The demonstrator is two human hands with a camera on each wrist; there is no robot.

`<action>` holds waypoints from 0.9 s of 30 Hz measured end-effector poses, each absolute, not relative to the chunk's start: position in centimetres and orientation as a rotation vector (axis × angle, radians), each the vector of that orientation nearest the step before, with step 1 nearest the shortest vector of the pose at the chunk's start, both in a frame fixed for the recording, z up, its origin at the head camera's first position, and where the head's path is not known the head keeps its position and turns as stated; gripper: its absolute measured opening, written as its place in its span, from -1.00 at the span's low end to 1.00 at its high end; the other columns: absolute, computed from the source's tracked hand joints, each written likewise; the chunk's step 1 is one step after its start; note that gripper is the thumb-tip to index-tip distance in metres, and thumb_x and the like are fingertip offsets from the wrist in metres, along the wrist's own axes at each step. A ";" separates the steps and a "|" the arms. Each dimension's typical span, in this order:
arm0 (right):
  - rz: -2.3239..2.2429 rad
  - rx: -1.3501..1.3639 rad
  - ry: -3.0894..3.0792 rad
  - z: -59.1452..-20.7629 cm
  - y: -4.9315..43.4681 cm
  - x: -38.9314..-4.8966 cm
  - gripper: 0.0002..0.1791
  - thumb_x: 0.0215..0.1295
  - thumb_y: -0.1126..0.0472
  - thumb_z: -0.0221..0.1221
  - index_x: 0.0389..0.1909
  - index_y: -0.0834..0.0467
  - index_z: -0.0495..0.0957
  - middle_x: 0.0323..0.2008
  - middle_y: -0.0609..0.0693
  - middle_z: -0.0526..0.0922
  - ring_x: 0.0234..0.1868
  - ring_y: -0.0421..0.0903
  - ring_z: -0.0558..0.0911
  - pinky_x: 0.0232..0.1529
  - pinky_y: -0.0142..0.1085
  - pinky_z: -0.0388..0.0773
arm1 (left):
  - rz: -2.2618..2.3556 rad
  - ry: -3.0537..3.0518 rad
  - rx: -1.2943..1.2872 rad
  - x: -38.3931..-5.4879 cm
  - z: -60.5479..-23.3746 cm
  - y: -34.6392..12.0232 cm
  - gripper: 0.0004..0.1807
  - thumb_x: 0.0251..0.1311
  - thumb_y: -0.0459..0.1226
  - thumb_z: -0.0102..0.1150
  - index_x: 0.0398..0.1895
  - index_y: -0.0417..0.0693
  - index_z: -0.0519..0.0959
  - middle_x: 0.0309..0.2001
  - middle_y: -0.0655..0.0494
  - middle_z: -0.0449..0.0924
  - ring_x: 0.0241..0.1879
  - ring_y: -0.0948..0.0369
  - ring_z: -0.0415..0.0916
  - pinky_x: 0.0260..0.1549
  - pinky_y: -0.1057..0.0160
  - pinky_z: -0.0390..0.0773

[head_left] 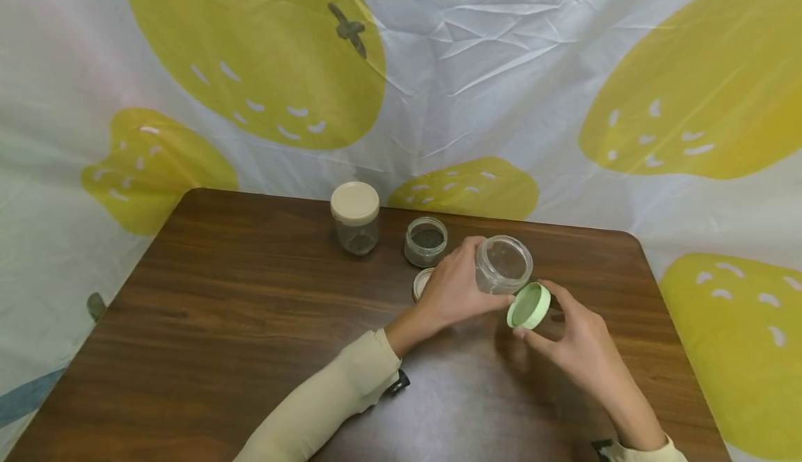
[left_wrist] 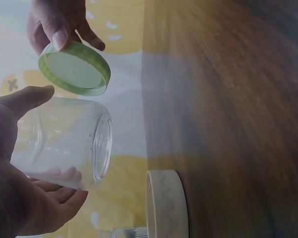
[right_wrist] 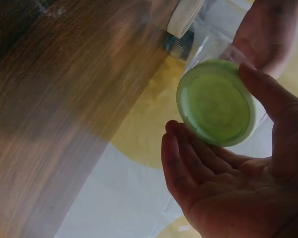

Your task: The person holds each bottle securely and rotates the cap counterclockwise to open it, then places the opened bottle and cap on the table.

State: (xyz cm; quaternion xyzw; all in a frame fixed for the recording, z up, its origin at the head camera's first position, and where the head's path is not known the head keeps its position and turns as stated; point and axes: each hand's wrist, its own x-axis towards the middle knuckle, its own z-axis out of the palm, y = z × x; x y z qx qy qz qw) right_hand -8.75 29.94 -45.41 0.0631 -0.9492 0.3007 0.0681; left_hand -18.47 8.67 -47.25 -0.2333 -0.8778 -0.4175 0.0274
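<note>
My left hand [head_left: 454, 287] grips an empty clear jar [head_left: 503, 266] around its side, the thumb reaching along it. Its uncovered mouth is tilted toward the head camera, and the left wrist view shows the jar's clear wall [left_wrist: 64, 136] held above the table. Just beside the jar, my right hand [head_left: 585, 347] pinches a light green screw lid [head_left: 530, 306] between thumb and fingers. The lid is apart from the mouth, tilted, with its hollow inner side toward the left; the right wrist view shows its round green face [right_wrist: 218, 101].
Behind my left hand lies a cream lid [head_left: 422, 283], partly hidden. A small open glass jar [head_left: 426, 242] with dark contents stands past it. Farther left is a taller jar with a cream lid [head_left: 355, 203] on. The brown table [head_left: 238, 316] meets a fruit-printed cloth [head_left: 438, 100] at its back edge.
</note>
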 end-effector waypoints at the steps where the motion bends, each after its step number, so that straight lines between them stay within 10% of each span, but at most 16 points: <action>1: 0.901 0.176 -2.862 -45.4 30.0 -8.9 -0.09 0.14 -0.03 0.57 0.44 0.20 0.40 0.17 0.32 0.71 -0.03 0.29 0.79 -0.07 0.24 0.72 | -1.285 -2.714 -0.709 -18.6 -47.3 8.9 0.10 -0.14 0.13 0.68 0.45 -0.03 0.32 0.19 0.05 0.65 0.12 0.10 0.68 0.05 0.17 0.69; 27: 0.842 -0.080 -3.017 -47.5 30.6 -11.6 -0.06 0.30 -0.35 0.34 0.42 0.27 0.41 0.25 0.35 0.65 0.19 0.46 0.65 0.02 0.30 0.62 | -1.425 -2.802 -0.381 -22.5 -48.0 14.5 0.06 -0.19 0.11 0.74 0.35 -0.01 0.34 0.13 0.03 0.67 0.11 0.07 0.68 -0.05 0.20 0.69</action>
